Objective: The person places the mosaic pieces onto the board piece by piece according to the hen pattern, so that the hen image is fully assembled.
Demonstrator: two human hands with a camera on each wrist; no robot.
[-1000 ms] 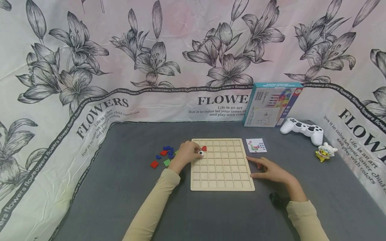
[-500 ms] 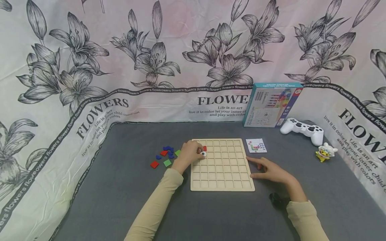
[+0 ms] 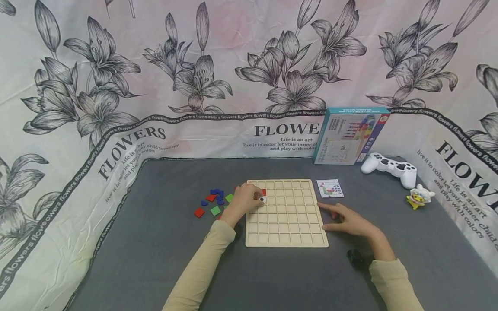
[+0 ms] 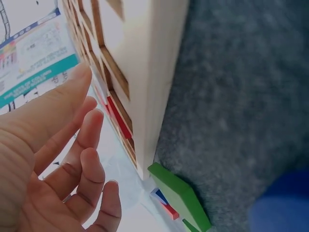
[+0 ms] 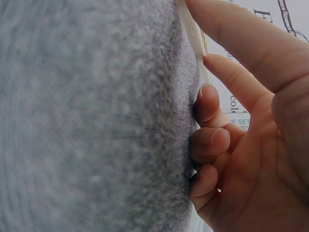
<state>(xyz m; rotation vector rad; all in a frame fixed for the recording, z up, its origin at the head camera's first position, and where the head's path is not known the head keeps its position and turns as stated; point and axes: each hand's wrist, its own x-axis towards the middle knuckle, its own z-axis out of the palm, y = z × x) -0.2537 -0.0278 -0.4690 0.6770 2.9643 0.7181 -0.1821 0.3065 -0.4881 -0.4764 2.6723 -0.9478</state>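
Note:
The wooden grid board [image 3: 286,239] lies flat on the grey tabletop. At its upper left, my left hand [image 3: 243,201] pinches a small white piece with a black dot [image 3: 263,200], low over a grid square and partly covered by the fingers. A red piece [image 3: 263,191] sits in the grid just beyond it. In the left wrist view, thumb and fingertips of the left hand [image 4: 72,145] are close to the board's face. My right hand [image 3: 346,219] steadies the board's right edge with straight index finger and thumb; its other fingers are bent in the right wrist view.
Left of the board lie loose red squares [image 3: 199,212], green pieces [image 3: 215,210] and blue pieces [image 3: 216,191]. A pattern card [image 3: 330,188] lies to the right. Behind stand a box [image 3: 350,136], a white game controller [image 3: 390,169] and a small figurine [image 3: 419,197].
My left hand has shifted slightly right with the white piece, which now sits just below the red piece, nearer its square. The right hand stays in place.

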